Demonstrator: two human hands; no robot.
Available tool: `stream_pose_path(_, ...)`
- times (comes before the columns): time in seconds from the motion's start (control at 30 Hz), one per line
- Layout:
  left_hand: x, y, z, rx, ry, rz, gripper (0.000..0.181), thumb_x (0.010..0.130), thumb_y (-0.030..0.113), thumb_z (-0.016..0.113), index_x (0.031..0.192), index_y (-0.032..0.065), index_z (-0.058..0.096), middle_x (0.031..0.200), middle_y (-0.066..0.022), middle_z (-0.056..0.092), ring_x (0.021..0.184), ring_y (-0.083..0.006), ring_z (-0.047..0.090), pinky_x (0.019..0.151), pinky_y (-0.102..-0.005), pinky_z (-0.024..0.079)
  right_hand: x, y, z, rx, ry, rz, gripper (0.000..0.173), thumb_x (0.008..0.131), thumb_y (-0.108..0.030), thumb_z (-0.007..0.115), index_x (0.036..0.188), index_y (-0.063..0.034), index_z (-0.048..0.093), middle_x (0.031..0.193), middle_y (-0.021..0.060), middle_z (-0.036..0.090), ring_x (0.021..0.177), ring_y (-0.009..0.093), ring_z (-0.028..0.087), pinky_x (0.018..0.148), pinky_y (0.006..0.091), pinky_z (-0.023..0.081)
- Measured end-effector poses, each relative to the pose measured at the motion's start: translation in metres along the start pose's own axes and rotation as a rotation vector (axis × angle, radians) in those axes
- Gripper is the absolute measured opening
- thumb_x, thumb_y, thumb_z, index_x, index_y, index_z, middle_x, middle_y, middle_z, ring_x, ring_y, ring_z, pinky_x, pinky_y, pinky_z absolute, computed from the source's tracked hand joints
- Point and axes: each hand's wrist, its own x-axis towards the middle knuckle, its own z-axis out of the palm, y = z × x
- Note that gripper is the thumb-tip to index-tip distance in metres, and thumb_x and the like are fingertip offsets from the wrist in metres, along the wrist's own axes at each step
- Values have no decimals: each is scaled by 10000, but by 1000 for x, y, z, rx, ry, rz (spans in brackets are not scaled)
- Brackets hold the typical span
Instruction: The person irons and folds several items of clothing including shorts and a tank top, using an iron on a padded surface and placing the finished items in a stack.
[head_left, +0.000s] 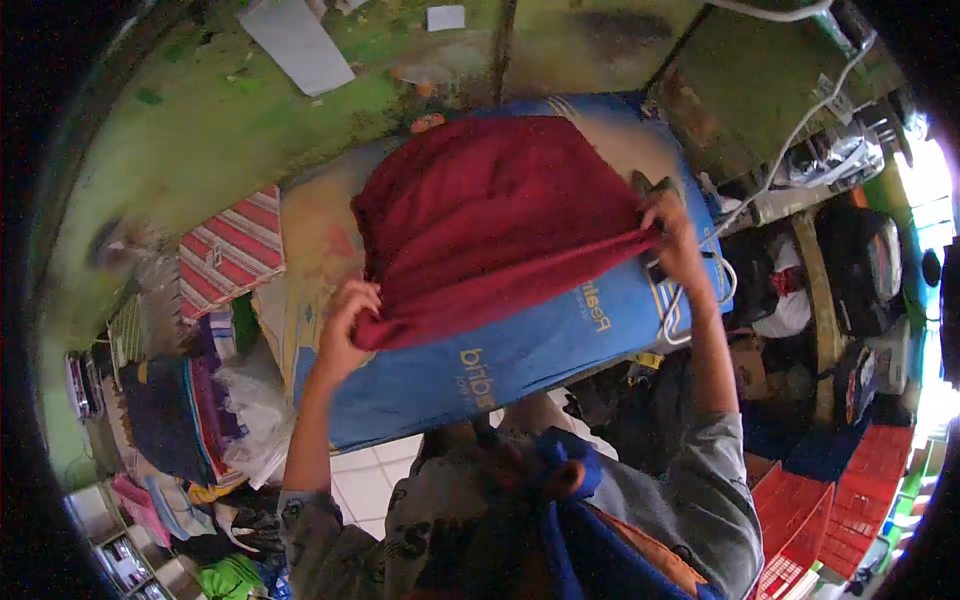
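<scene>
A dark red cloth (487, 217), perhaps a garment, lies spread across a padded table (420, 397) with a blue and tan cover. At the cloth's near left corner, my left hand (346, 322) pinches the fabric. My right hand (671, 225) grips the near right corner, so the near edge is drawn into a long fold between both hands. Beside my right hand, a dark object (652, 184) is partly hidden. A pale cord (731, 274) loops at the table's right end.
A striped red and white piece (232, 255) stands against the green wall (187, 112) at left. Folded fabrics (161, 420) and a clear plastic bag (259, 412) are below it. At right are bags on shelves (859, 262) and red plastic crates (795, 510).
</scene>
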Motion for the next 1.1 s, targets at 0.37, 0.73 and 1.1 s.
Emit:
stream_pose_path(0.37,-84,-29,71,382,-184,-308,228,712,176,703,908,112,607,1133,-31,530,1171,-306,447,1021,-551,234,-132,37,69,-147,-253,242,194,726,-123,665,911,-79,626,1009,135,574,957,322,553,813,415,458)
stream_pose_path(0.73,-83,9,62,489,-254,-167,224,758,153,680,963,88,620,1159,-98,531,1147,-308,462,1003,-452,310,-111,77,35,-318,-17,311,130,775,-148,628,867,-60,602,1003,105,595,947,305,566,742,436,466)
stream_pose_path(1.1,-2,-47,66,717,266,-284,321,884,169,532,1184,56,553,1295,-145,471,1224,-344,402,1017,-495,282,40,61,42,-541,45,652,285,780,-322,632,864,-50,619,885,179,637,821,344,620,689,444,483)
